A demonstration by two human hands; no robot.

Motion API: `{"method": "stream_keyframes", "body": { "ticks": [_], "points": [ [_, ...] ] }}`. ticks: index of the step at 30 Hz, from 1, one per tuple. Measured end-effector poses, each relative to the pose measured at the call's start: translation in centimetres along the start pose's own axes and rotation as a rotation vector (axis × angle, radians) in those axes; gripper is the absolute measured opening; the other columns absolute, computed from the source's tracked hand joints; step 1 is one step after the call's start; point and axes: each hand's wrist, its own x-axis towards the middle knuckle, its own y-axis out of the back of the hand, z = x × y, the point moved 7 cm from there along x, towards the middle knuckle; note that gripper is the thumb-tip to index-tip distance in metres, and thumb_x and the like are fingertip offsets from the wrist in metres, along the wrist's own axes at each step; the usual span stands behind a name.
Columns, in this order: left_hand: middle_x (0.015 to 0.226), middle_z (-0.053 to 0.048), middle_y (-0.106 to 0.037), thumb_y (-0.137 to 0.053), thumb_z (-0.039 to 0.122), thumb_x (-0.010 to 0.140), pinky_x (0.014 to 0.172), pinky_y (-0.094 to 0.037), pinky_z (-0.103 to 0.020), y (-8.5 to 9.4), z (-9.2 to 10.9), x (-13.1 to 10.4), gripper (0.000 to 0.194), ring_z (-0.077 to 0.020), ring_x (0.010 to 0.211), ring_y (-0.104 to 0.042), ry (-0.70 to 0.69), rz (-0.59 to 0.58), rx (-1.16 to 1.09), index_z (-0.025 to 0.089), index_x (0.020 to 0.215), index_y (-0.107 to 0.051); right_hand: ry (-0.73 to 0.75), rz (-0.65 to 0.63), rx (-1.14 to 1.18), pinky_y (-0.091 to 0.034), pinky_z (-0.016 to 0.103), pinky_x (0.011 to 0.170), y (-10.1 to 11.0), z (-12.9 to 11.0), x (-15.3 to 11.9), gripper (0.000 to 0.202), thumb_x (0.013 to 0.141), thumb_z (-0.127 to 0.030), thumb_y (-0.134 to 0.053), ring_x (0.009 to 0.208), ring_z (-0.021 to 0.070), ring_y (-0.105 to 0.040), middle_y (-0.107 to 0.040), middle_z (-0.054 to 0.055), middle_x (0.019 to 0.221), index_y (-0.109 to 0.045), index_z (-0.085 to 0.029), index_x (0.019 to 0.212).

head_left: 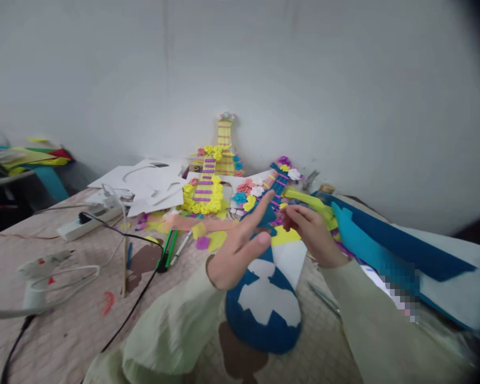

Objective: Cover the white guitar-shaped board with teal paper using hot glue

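Note:
My left hand (240, 245) is raised over the blue vase-shaped paper piece (238, 320), its index finger and thumb spread apart, nothing visible between them. To its right, my right hand (310, 232) has its fingers pressed together; whatever they hold, if anything, is too small to name. White cut-out shapes (270, 301) lie on the wide lower part of the blue piece. Behind the hands, paper flowers (246, 186) in pink, white, blue and yellow sit beside a dark blue strip crossed with purple (280, 184).
A glue gun (42, 266), power strip (90, 221) and cables lie left. A green cutter (168, 250) and white pen (181, 248) are near the middle. Yellow decorated pieces (203, 186) lean at the back. Blue sheets (404, 242) and scissors (324, 297) lie right.

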Motion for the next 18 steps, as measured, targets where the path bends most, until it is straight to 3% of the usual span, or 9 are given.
{"method": "stream_keyframes", "body": {
  "ticks": [3,6,9,11,13,15,18],
  "points": [
    [0.148,0.001,-0.021,-0.037,0.057,0.082,0.111,-0.014,-0.044,-1.6,-1.0,-0.1,0.067,-0.0280,0.136,-0.015,0.046,-0.033,-0.031,0.024,0.139,-0.026,-0.003,-0.026,0.123,-0.049,0.032,0.073,0.5,-1.1,-3.6,0.032,0.080,-0.043,-0.053,0.086,0.0181,-0.061,-0.065,0.008,0.096,-0.059,-0.019,0.100],
    [0.147,0.002,-0.023,-0.035,0.054,0.083,0.112,-0.007,-0.042,-3.0,-1.8,-0.9,0.063,-0.0252,0.136,-0.013,0.081,-0.035,-0.012,0.026,0.139,-0.025,0.006,-0.098,0.146,-0.049,0.031,0.072,-0.8,-1.6,-5.6,0.031,0.075,-0.041,-0.061,0.082,0.0164,-0.059,-0.063,0.004,0.089,-0.058,-0.020,0.097],
    [0.146,0.001,-0.026,-0.036,0.050,0.084,0.112,-0.005,-0.042,-3.6,-2.7,-2.1,0.059,-0.0245,0.136,-0.015,0.110,0.010,0.013,0.026,0.138,-0.028,-0.001,-0.062,0.183,-0.047,0.028,0.070,-0.9,-1.1,-6.3,0.021,0.074,-0.038,-0.062,0.078,0.0142,-0.057,-0.060,0.001,0.083,-0.057,-0.019,0.083],
    [0.146,0.000,-0.027,-0.036,0.049,0.085,0.111,-0.007,-0.042,-3.7,-3.3,-3.0,0.057,-0.0247,0.136,-0.016,0.126,0.023,0.014,0.025,0.137,-0.031,-0.002,-0.070,0.252,-0.046,0.027,0.074,-1.1,-0.8,-6.6,0.023,0.073,-0.037,-0.063,0.087,0.0145,-0.056,-0.059,0.002,0.092,-0.056,-0.020,0.087],
    [0.146,-0.001,-0.027,-0.036,0.047,0.085,0.111,-0.008,-0.042,-3.7,-3.9,-3.8,0.055,-0.0248,0.136,-0.016,0.137,0.031,0.009,0.025,0.136,-0.033,-0.032,-0.157,0.325,-0.045,0.027,0.073,-1.8,-0.3,-6.9,0.033,0.072,-0.036,-0.065,0.090,0.0145,-0.055,-0.058,0.002,0.097,-0.054,-0.022,0.100],
    [0.146,-0.001,-0.027,-0.036,0.046,0.085,0.111,-0.006,-0.043,-3.4,-4.5,-4.4,0.054,-0.0249,0.136,-0.015,0.152,0.049,0.029,0.026,0.135,-0.034,-0.103,-0.242,0.355,-0.044,0.024,0.065,-2.6,0.3,-7.3,0.037,0.070,-0.037,-0.066,0.080,0.0130,-0.055,-0.058,0.000,0.086,-0.054,-0.022,0.101],
    [0.146,-0.002,-0.027,-0.038,0.045,0.085,0.111,-0.008,-0.042,-2.9,-5.3,-4.9,0.055,-0.0253,0.136,-0.015,0.181,0.079,0.058,0.025,0.136,-0.031,-0.181,-0.291,0.335,-0.036,0.021,0.051,-3.2,1.5,-7.6,0.024,0.070,-0.038,-0.066,0.058,0.0086,-0.046,-0.049,-0.005,0.065,-0.056,-0.018,0.077]
  ]
}}
